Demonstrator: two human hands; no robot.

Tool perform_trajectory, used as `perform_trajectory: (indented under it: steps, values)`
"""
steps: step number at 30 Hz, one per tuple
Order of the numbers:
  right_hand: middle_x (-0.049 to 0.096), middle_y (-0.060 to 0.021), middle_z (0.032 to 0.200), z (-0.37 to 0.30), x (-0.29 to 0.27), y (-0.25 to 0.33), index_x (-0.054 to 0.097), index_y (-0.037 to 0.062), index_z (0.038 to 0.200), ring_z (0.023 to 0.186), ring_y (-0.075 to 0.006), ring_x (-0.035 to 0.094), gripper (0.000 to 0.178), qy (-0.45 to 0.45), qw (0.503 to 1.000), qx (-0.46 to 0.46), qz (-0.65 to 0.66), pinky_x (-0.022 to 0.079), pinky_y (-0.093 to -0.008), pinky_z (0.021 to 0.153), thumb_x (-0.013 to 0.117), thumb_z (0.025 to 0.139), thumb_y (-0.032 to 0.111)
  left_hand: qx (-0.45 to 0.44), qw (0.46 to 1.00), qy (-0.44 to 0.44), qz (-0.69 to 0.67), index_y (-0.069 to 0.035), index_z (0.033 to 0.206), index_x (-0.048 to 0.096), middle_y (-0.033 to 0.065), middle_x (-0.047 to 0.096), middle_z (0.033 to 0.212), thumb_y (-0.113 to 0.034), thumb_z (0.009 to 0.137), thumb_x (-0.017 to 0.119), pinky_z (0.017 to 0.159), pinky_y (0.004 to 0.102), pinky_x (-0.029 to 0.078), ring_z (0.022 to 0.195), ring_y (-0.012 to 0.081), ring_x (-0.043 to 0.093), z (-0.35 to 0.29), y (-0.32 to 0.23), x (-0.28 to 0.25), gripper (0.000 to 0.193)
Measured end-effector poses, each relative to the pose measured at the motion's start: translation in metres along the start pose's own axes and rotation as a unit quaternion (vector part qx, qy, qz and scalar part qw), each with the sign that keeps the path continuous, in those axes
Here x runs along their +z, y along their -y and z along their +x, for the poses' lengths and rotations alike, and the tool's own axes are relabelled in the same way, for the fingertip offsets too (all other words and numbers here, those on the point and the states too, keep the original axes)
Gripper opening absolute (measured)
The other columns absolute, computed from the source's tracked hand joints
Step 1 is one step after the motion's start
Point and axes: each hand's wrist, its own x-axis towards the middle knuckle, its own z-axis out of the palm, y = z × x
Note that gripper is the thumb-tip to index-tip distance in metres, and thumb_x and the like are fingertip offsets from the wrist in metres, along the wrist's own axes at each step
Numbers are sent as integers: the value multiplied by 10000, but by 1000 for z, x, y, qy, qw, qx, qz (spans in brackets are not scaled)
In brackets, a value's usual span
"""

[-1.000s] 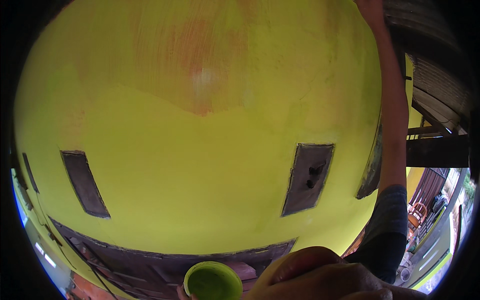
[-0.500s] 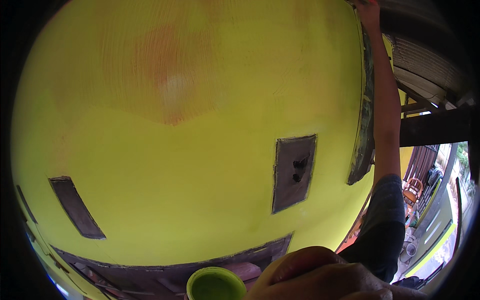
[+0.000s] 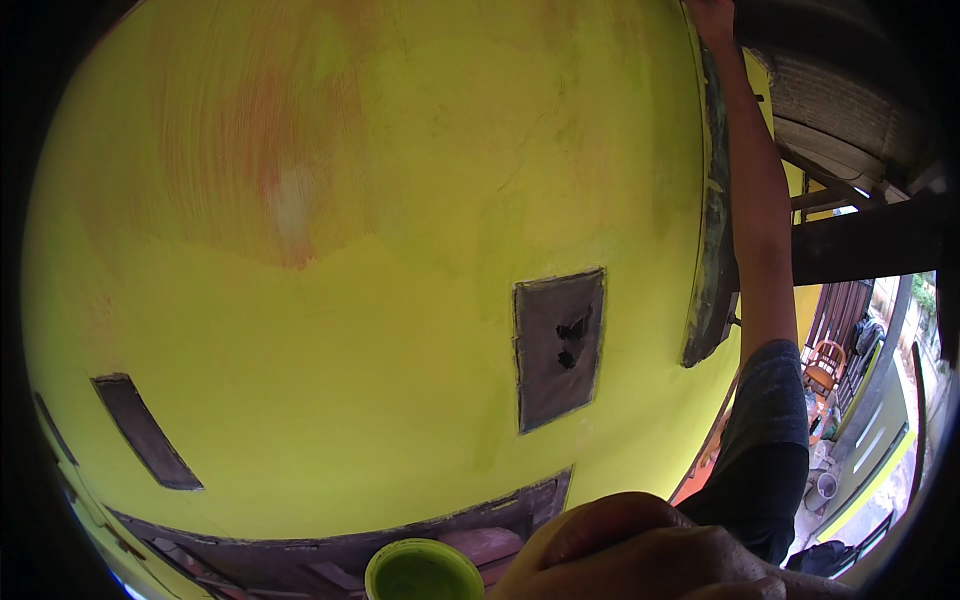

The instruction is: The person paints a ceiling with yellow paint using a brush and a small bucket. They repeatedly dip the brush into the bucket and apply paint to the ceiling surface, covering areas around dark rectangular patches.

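My right arm reaches straight up along the right side. My right hand (image 3: pixel 712 22) is at the top edge of the view, beside the upper right edge of the yellow-green wall (image 3: pixel 380 360). Its fingers look curled, but the view cuts them off, so what they hold is hidden. Low in the middle, a round tub (image 3: pixel 424 572) with green paint inside shows its open top. My left hand does not show, and what supports the tub is out of sight. Reddish, streaky brush marks (image 3: pixel 265 150) cover the upper left of the wall.
A dark rectangular opening (image 3: pixel 560 350) and a narrower one (image 3: pixel 147 432) break the wall. A dark rough strip (image 3: pixel 714 230) runs down its right edge. Beyond are a dark beam (image 3: pixel 870 240), a corrugated roof (image 3: pixel 830 100), a wooden chair (image 3: pixel 825 365) and a bucket (image 3: pixel 822 488).
My right hand and forearm have shifted slightly left along the wall's edge. The wall's right part and the tub sit a little further left in the view.
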Motion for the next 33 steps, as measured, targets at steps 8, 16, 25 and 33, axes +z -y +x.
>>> perform_trajectory:
  steps: [8, 16, 25, 33]
  values:
    - [700, -108, 879, -72, 39, 40, 736, -18, 902, 842, -215, 659, 235, 90, 994, 31, 54, 570, -408, 790, 850, 860, 184, -6, 1000, -16, 1, 34, 1410, 565, 179, 658, 1295, -295, 940, 733, 962, 401, 510, 1124, 275, 623, 5, 1, 2, 598]
    - [761, -103, 890, -62, 51, 71, 779, 26, 1011, 809, -193, 696, 213, -23, 824, -82, -560, 539, -373, 739, 846, 853, 151, -32, 999, -28, 22, 29, 1422, 562, 176, 652, 1319, -280, 932, 739, 970, 388, 506, 1140, 268, 618, 8, -6, 6, 606]
    - [759, -140, 997, -74, 84, 52, 763, -19, 1042, 914, -208, 707, 237, 46, 856, -222, -464, 564, -361, 818, 823, 834, 75, -21, 993, -50, 105, 25, 1417, 564, 199, 659, 1310, -284, 924, 746, 975, 418, 511, 1151, 289, 623, 11, 38, -10, 610]
    - [790, -41, 1039, -191, 54, 108, 793, 101, 1155, 921, -108, 710, 318, 69, 857, -120, -497, 553, -269, 840, 853, 871, 231, -55, 994, -46, 83, 26, 1424, 558, 203, 666, 1302, -270, 933, 737, 983, 421, 508, 1147, 305, 627, 11, 42, -17, 600]
